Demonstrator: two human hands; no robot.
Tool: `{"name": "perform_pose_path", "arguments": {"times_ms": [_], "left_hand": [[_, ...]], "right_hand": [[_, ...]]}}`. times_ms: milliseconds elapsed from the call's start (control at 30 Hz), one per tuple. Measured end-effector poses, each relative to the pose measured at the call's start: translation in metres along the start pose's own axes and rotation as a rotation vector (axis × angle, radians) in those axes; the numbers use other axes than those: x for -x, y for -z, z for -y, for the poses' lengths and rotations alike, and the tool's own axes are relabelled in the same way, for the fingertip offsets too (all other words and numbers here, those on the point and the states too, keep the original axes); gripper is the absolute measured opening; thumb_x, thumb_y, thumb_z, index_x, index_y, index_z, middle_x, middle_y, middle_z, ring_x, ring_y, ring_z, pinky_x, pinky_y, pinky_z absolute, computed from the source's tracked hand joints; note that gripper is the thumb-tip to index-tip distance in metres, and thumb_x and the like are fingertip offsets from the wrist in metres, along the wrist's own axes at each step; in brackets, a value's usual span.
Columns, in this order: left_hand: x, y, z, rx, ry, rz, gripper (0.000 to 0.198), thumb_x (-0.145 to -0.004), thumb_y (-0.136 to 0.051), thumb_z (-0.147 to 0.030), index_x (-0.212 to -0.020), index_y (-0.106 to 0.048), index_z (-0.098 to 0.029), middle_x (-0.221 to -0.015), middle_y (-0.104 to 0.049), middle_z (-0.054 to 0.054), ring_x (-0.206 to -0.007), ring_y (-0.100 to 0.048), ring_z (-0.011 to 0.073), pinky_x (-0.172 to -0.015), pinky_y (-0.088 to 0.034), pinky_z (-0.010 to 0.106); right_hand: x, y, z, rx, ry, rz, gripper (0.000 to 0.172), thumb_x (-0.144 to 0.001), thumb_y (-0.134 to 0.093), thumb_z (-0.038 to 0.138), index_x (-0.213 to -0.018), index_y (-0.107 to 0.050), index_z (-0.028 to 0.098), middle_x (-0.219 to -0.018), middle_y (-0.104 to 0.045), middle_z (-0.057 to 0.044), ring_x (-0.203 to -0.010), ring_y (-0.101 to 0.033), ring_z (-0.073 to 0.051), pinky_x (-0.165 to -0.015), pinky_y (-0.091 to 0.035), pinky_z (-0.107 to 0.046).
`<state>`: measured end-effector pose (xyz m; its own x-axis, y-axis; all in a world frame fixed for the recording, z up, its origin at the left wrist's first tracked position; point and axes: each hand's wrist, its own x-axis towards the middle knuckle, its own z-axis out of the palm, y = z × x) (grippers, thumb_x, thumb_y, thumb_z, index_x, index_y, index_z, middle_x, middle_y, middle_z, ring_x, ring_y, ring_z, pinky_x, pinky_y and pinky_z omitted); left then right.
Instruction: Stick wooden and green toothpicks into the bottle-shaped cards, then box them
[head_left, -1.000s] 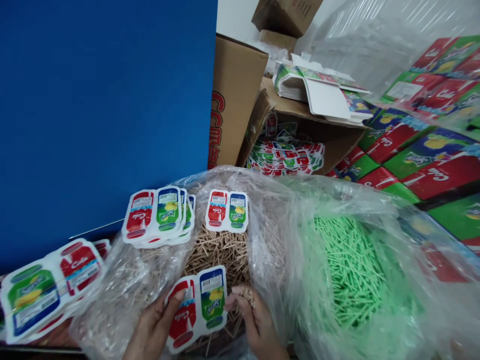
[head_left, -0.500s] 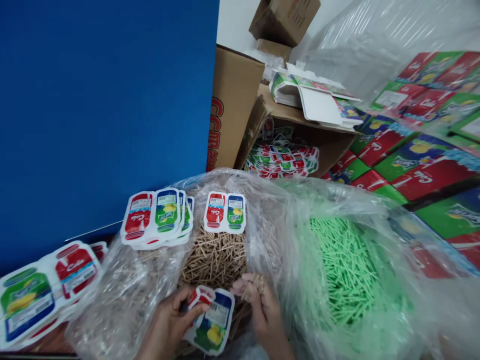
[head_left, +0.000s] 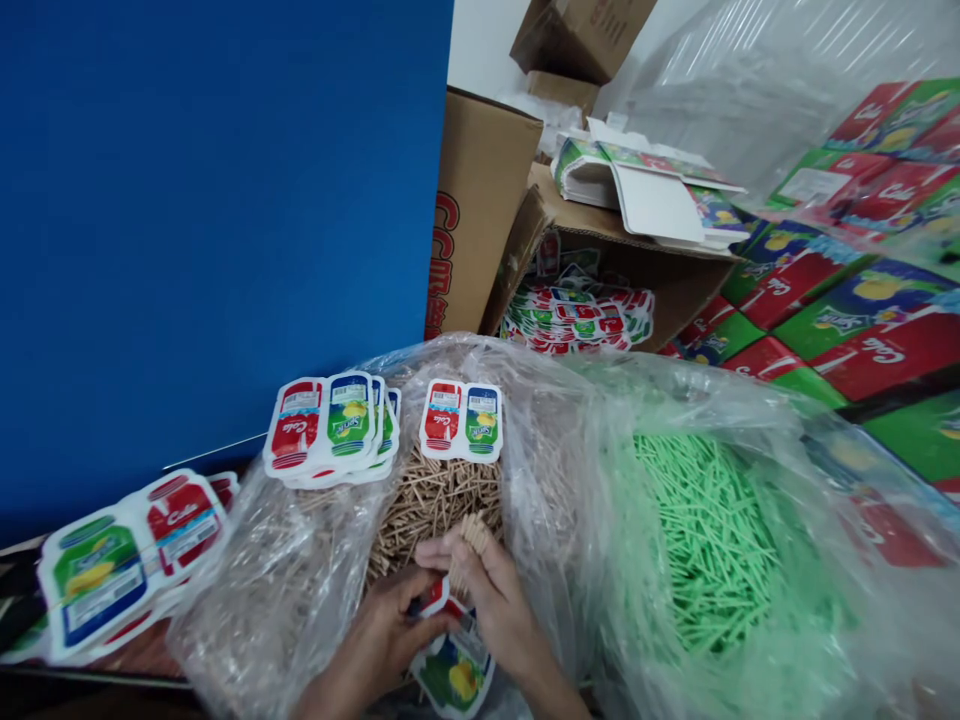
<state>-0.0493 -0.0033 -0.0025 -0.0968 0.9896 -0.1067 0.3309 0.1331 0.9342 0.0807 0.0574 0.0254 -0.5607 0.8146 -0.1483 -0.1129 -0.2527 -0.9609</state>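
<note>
My left hand [head_left: 382, 630] grips a double packet [head_left: 456, 675] printed with a red cola can and a lemon soda can. In my right hand [head_left: 506, 610] is a small bunch of thin brown sticks [head_left: 470, 545], held right over the packet's upper part. Fingers of both hands nearly meet there and hide the packet's mouth. Below them lies an open plastic bag of loose brown sticks [head_left: 442, 495]. One flat packet [head_left: 461, 422] rests on those sticks, and a stack of similar packets [head_left: 326, 425] sits just left of it.
A bag of green sticks [head_left: 705, 530] lies to the right. More packets [head_left: 135, 560] are at the far left, beside a blue panel [head_left: 217, 220]. Behind, a cardboard box [head_left: 517, 250] on its side holds many packets. Printed cartons [head_left: 810, 290] are stacked at the right.
My right hand has moved left and up with the sticks, from beside the packet to over it. The view has shifted slightly, so the surroundings sit further right.
</note>
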Motion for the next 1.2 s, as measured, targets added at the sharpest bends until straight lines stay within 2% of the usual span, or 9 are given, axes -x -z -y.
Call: {"name": "perform_pose_path", "arguments": {"times_ms": [133, 267, 433, 567, 700, 800, 933, 1033, 1200], "left_hand": [[0.002, 0.0, 0.003, 0.18, 0.089, -0.029, 0.018, -0.077, -0.062, -0.034, -0.075, -0.071, -0.019, -0.072, -0.069, 0.002, -0.067, -0.06, 0.019, -0.064, -0.046, 0.023], [0.002, 0.003, 0.005, 0.222, 0.014, -0.006, 0.031, -0.088, -0.046, -0.036, -0.09, -0.073, -0.02, -0.092, -0.071, 0.005, -0.087, -0.06, 0.0226, -0.084, -0.044, 0.027], [-0.001, 0.002, 0.0, 0.235, 0.055, 0.023, 0.036, -0.085, -0.049, -0.044, -0.078, -0.074, -0.02, -0.082, -0.073, 0.005, -0.082, -0.062, 0.0232, -0.081, -0.047, 0.028], [-0.003, 0.0, -0.002, 0.281, 0.107, -0.021, 0.038, -0.081, -0.052, -0.05, -0.074, -0.074, -0.02, -0.075, -0.073, 0.003, -0.077, -0.064, 0.023, -0.075, -0.049, 0.027], [-0.001, -0.002, 0.001, 0.329, 0.21, -0.021, 0.045, -0.078, -0.052, -0.057, -0.069, -0.073, -0.018, -0.062, -0.069, 0.002, -0.06, -0.06, 0.0196, -0.057, -0.048, 0.024], [0.002, -0.002, 0.002, 0.323, 0.187, -0.062, 0.042, -0.075, -0.058, -0.056, -0.067, -0.073, -0.018, -0.065, -0.071, 0.002, -0.063, -0.06, 0.0196, -0.061, -0.048, 0.024], [0.003, -0.001, 0.001, 0.551, 0.347, -0.059, 0.046, -0.071, -0.061, -0.06, -0.08, -0.074, -0.017, -0.066, -0.073, 0.003, -0.063, -0.065, 0.0225, -0.059, -0.052, 0.028], [0.0, -0.002, 0.001, 0.747, 0.502, -0.124, 0.05, -0.066, -0.066, -0.061, -0.086, -0.072, -0.016, -0.064, -0.074, 0.005, -0.063, -0.069, 0.0256, -0.056, -0.054, 0.032], [-0.009, -0.021, -0.012, 0.8, 0.448, 0.013, 0.044, -0.048, -0.083, -0.05, -0.071, -0.069, -0.016, -0.065, -0.074, 0.004, -0.064, -0.068, 0.0237, -0.06, -0.055, 0.03]], "right_hand": [[0.002, 0.001, 0.001, 0.25, 0.086, -0.014, 0.031, -0.094, -0.038, 0.043, -0.099, -0.058, 0.02, -0.107, -0.067, -0.008, -0.107, -0.06, -0.019, -0.096, -0.043, -0.034], [0.011, 0.012, 0.004, 0.48, 0.187, 0.052, 0.024, -0.095, -0.04, 0.029, -0.11, -0.058, 0.022, -0.113, -0.065, -0.007, -0.113, -0.056, -0.018, -0.098, -0.042, -0.033], [0.023, 0.023, 0.004, 0.596, 0.397, -0.02, 0.058, -0.093, -0.04, 0.017, -0.145, -0.015, 0.028, -0.146, -0.036, -0.009, -0.128, -0.042, -0.022, -0.103, -0.039, -0.043], [0.027, 0.028, 0.009, 0.874, 0.487, 0.211, 0.058, -0.09, -0.045, 0.011, -0.142, -0.028, 0.031, -0.14, -0.047, -0.004, -0.128, -0.043, -0.023, -0.107, -0.035, -0.042], [0.028, 0.03, 0.015, 0.912, 0.498, 0.124, 0.048, -0.09, -0.044, 0.013, -0.136, -0.04, 0.027, -0.131, -0.055, -0.005, -0.123, -0.047, -0.022, -0.102, -0.041, -0.041], [0.027, 0.031, 0.017, 0.937, 0.463, 0.146, 0.035, -0.09, -0.047, 0.016, -0.122, -0.056, 0.026, -0.124, -0.06, -0.006, -0.116, -0.053, -0.021, -0.099, -0.044, -0.038], [0.029, 0.039, 0.012, 0.816, 0.356, -0.126, 0.025, -0.089, -0.05, 0.022, -0.111, -0.061, 0.023, -0.116, -0.064, -0.007, -0.108, -0.059, -0.021, -0.093, -0.048, -0.033], [0.036, 0.045, 0.004, 0.758, 0.249, -0.219, 0.018, -0.089, -0.05, 0.026, -0.101, -0.063, 0.022, -0.093, -0.071, -0.005, -0.084, -0.067, -0.019, -0.074, -0.054, -0.025], [0.051, 0.039, -0.012, 0.862, 0.456, -0.395, 0.016, -0.09, -0.047, 0.023, -0.095, -0.062, 0.023, -0.081, -0.071, -0.003, -0.074, -0.068, -0.017, -0.07, -0.052, -0.023]]}}
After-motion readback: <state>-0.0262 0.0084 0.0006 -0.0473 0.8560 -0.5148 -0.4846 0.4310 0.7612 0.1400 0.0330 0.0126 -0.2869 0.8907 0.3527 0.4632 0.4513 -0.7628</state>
